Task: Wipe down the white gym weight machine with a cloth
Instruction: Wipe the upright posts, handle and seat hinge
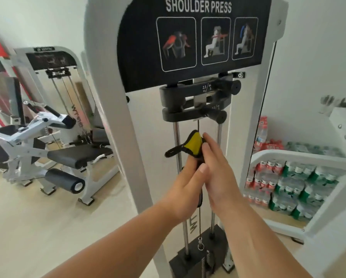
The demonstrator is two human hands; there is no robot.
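Observation:
The white weight machine (116,125) stands right in front of me, with a black "SHOULDER PRESS" panel on top and chrome guide rods below. Between the rods, my left hand (186,185) and my right hand (218,169) meet around a yellow and black cloth (193,145). The left hand grips its lower part from below. The right hand's straight fingers press against the cloth's right side. A black strap of the cloth sticks out to the left across the left rod.
Black weight plates (196,103) hang above my hands; a cable with a clip (200,245) runs down to the base. Another white machine with a black padded seat (75,155) stands at the left. Several packs of bottled water (292,183) lie at the right.

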